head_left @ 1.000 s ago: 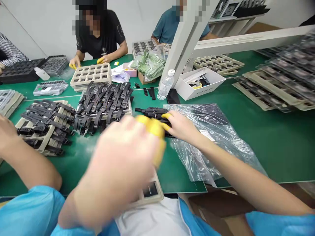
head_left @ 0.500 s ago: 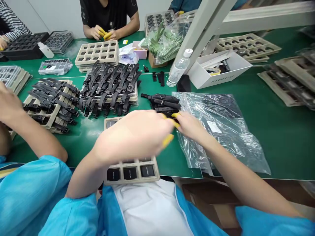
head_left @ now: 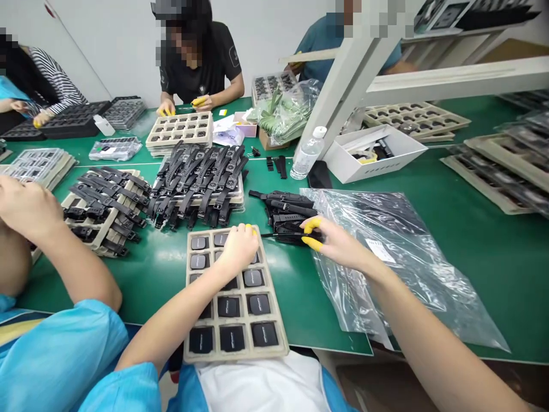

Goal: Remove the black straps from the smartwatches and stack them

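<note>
On the green table (head_left: pixel 300 309), seen by the head cam, there's a beige tray (head_left: pixel 275 303) right in front of the person, and its near end pokes out past the table edge toward the lap. Dark squares (head_left: pixel 231 338) sit in its pockets, each of the nearer ones with a bit of pale print, way too small to read. Same deal with the white label (head_left: pixel 380 250) on the clear plastic bag (head_left: pixel 416 269) at right, the lettering on the front of the white box (head_left: pixel 377 163), and the clear bottle (head_left: pixel 309 151) beside it. As for direction, the tray's long axis runs away from the body, far end pointing at the two heaps of watches (head_left: pixel 197 183). Left hand (head_left: pixel 241 249) is over the far right corner of the tray, fingers bent down with the tips mostly hidden, so I can't tell if they've got hold of anything. Right hand (head_left: pixel 341 246) has its yellow-covered thumb and forefinger pinching a thin black strip (head_left: pixel 283 235), which lies sideways, its left end by the tray corner, just in front of the loose strap pile (head_left: pixel 291 206).
</note>
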The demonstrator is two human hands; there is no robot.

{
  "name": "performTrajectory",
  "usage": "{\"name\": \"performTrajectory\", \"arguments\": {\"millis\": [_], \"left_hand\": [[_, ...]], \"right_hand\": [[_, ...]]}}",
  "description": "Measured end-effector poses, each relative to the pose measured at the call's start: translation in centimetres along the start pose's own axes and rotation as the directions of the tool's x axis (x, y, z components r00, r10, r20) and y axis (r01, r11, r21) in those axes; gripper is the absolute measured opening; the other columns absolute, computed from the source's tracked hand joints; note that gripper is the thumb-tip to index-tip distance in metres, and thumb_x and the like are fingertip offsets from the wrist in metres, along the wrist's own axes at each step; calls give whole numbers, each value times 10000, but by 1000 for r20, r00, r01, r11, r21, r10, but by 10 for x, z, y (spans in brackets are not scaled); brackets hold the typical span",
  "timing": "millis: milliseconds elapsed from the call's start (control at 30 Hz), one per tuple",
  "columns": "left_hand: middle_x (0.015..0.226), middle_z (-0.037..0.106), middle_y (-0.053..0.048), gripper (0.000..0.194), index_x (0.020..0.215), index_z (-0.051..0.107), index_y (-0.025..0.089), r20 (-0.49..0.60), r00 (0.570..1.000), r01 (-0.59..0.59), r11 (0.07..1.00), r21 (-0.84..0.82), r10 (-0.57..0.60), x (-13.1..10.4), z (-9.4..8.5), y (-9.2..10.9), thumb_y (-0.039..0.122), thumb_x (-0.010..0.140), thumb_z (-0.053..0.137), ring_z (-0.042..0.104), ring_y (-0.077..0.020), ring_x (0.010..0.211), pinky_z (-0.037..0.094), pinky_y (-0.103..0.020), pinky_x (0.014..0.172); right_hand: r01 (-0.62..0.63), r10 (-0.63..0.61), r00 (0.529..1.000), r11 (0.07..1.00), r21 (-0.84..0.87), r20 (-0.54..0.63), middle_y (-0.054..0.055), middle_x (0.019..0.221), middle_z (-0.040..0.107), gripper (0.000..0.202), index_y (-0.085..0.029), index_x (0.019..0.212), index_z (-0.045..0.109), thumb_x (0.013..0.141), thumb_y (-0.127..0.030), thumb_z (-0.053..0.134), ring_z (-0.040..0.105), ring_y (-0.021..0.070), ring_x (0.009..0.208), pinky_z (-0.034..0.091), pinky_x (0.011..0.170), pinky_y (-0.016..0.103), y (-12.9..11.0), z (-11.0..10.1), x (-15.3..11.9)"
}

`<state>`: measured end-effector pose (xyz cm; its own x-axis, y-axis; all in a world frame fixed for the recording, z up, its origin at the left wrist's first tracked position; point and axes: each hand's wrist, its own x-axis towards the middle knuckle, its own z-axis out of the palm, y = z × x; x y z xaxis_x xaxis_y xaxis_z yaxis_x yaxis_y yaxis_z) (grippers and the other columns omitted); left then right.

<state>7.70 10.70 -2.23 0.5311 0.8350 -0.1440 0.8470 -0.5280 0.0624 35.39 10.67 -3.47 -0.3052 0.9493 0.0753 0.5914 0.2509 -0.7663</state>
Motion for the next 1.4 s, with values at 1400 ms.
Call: {"name": "performTrajectory", "arguments": {"millis": [1400], "left_hand": [[1311, 652, -148, 456, 1383, 571, 161, -332, 940, -297, 666, -685, 77, 11, 39, -25, 103, 953, 429, 618, -253, 1263, 513, -418, 1115]], "right_hand": [[-386, 355, 887, 223, 895, 294, -68, 517, 474, 560, -204, 745, 521, 719, -648, 862, 331, 52, 439, 257, 423, 198, -63, 107, 16]]}}
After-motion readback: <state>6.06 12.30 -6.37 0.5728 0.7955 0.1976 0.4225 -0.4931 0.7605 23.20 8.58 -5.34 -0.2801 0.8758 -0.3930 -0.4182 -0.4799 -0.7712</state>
